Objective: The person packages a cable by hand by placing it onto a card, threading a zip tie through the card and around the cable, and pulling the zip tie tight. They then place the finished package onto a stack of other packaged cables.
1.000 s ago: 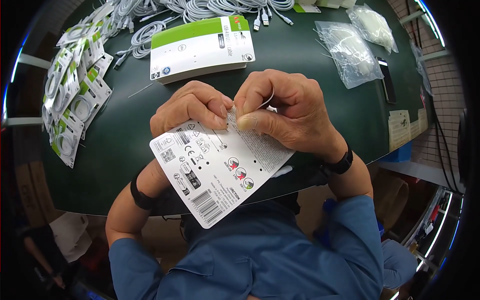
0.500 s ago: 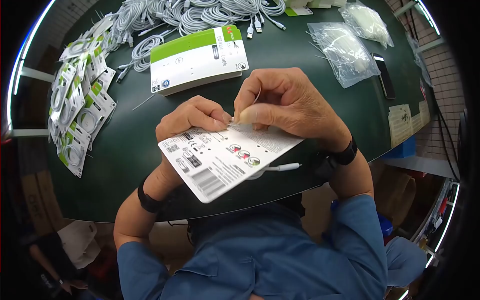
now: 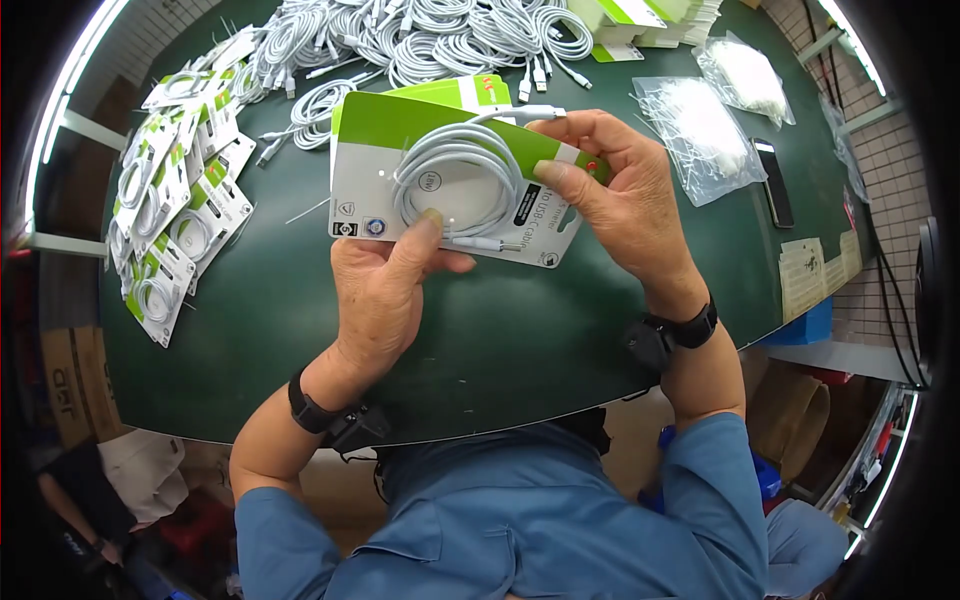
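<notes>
Both hands hold a green-and-white packaging card, its front face up, with a coiled white USB cable lying against it. My left hand grips the lower edge, thumb pressed on the front at the bottom of the coil and fingers behind. At the upper right, my right hand pinches the card's corner, its index finger near the cable's top plug. The other plug lies along the card's lower edge. Behind the held card, a stack of similar cards is mostly hidden.
Loose coiled cables pile up at the back. Carded cables overlap at the left. At the right lie clear bags of thin white ties, a phone and worn paper. More cards are stacked at the back right.
The card has turned from its printed back to its front, showing the cable coil, and has risen away from me. My hands have moved apart from their pinch at its top edge.
</notes>
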Demonstrator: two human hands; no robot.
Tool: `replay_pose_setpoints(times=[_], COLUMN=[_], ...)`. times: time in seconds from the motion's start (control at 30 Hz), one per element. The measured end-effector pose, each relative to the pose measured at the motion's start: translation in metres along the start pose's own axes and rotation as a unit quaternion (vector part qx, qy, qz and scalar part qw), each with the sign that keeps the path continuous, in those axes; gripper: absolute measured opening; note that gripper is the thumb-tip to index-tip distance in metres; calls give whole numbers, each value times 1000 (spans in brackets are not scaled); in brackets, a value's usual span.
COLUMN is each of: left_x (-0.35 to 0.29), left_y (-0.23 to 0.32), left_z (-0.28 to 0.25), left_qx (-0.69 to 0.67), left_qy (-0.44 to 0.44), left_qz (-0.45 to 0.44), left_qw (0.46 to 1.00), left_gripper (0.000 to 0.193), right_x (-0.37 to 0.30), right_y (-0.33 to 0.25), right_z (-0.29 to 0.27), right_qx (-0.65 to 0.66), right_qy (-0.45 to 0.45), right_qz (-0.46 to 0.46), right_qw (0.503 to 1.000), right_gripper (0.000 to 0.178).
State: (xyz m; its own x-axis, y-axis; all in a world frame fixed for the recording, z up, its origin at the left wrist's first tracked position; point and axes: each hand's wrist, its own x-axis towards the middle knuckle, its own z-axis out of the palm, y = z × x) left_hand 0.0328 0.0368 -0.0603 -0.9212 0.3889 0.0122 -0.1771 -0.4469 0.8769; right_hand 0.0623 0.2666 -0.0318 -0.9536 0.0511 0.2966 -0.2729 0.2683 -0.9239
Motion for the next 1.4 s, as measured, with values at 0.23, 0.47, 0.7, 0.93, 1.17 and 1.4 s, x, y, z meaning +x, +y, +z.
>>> replay_pose_setpoints(times=[0.23,0.47,0.7,0.93,1.17,1.4], left_x=[3,5,4,6,7,9], left_y=[-2,0,9,10,11,6], left_z=[0,7,9,6,8,9], left_qx=[-5,21,-1,-49,-57,-27], left_qy=[-25,4,38,32,47,43], left_qz=[4,15,5,-23,-32,-13], left_qw=[1000,1000,999,998,997,999], left_gripper=[30,30,28,26,26,29], right_x=[3,5,-13,-16,-10,-11], right_y=[-2,-6,-28,-19,-19,-9], right_z=[-6,-4,19,31,34,25], right_qx=[16,-134,-321,-308,-311,-163], right_qy=[5,143,75,15,11,-12], right_qz=[7,-136,-400,-346,-320,-93], right_qw=[1000,971,855,886,895,982], right_gripper=[32,31,32,30,28,36])
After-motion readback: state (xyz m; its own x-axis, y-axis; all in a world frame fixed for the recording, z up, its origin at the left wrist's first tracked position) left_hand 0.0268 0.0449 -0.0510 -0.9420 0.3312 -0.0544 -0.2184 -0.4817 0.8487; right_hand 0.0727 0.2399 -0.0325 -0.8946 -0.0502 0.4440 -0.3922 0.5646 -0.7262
